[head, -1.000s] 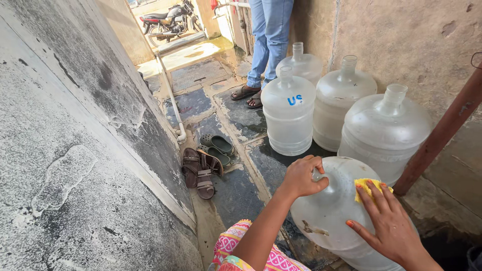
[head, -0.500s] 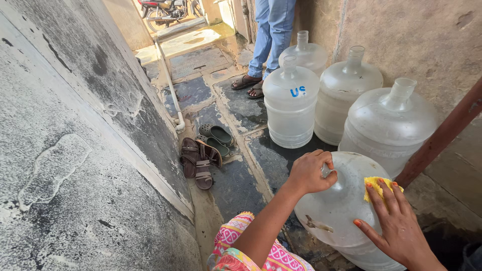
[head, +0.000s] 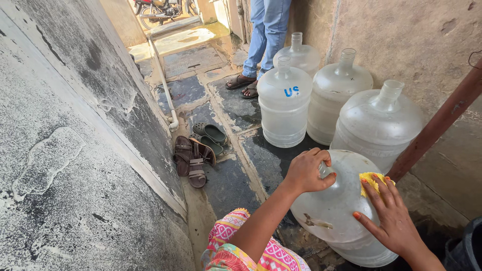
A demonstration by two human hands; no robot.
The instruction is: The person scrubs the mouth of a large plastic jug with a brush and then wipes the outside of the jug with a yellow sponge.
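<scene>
Wet stone paving (head: 226, 180) runs down a narrow passage between a stained grey wall (head: 75, 150) on one side and a rough plaster wall (head: 411, 45) on the other. Nearest the camera a large clear water jug (head: 336, 211) stands on the wet paving, just in front of four more jugs (head: 284, 108) lined along the plaster wall, one of them bearing blue letters. The left hand (head: 309, 171) is clenched around the near jug's neck, gripping it from the top. The right hand (head: 389, 221) lies flat on the jug's shoulder, fingers spread, pressing a yellow sponge (head: 370, 180) against the plastic. A rusty brown pipe (head: 437, 125) slants down beside the jug. Brown sandals (head: 193, 159) and dark green clogs (head: 211, 135) lie on the paving near a white pipe (head: 163, 80). Farther off stands another person in blue jeans (head: 268, 35) and sandals, with a motorcycle (head: 158, 9) beyond.
</scene>
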